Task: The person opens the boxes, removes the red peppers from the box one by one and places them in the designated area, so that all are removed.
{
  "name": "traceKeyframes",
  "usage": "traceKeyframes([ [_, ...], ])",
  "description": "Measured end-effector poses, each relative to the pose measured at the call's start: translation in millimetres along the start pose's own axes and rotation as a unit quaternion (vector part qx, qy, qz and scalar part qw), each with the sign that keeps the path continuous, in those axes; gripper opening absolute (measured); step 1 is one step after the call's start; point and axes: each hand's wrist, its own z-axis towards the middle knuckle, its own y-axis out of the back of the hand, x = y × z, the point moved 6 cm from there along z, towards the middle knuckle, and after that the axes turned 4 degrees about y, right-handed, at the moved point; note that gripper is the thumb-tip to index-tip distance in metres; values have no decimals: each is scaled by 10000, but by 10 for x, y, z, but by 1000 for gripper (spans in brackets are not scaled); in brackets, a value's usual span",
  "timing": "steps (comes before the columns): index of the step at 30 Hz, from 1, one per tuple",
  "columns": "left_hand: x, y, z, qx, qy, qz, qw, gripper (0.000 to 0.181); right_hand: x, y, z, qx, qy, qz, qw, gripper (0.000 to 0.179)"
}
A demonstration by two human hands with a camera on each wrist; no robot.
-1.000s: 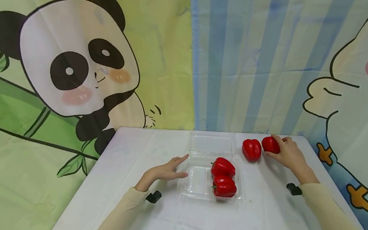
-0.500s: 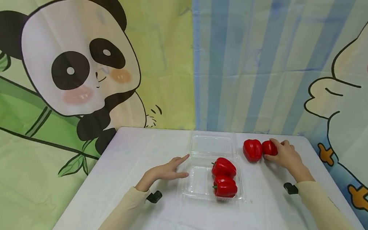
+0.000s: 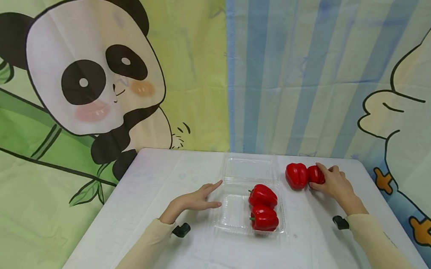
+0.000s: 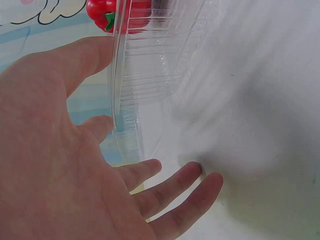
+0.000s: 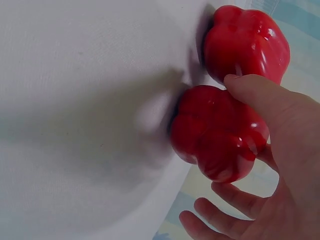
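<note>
My right hand holds a red bell pepper at the table's back right, thumb on one side and fingers on the other. In the right wrist view the held pepper sits close against a second red bell pepper. A clear plastic clamshell box lies unfolded mid-table. Its right half bears two red bell peppers, one farther back and one nearer. At the box's left rim is my left hand, fingers spread; the left wrist view shows its thumb at the rim.
The box's flat lid extends toward the back edge of the white table. Behind the table hangs a printed curtain with a panda and stripes. Each wrist carries a small black camera.
My right hand has brought its pepper slightly left and nearer, closing the gap to the neighbouring pepper; over the last half second it barely moves. My left hand stays at the box.
</note>
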Motion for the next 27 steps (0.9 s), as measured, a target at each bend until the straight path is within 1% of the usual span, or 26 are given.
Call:
traceKeyframes([
  [8, -13, 9, 5, -9, 64, -34, 10000, 84, 50, 16, -25, 31, -125, 5, 9999, 98],
  [19, -32, 24, -10, 0, 51, -22, 10000, 84, 27, 12, -8, 10, -156, -15, 9999, 100],
  [27, -34, 20, -8, 20, 33, -27, 10000, 84, 89, 57, 0, 61, -27, -145, 9999, 97],
])
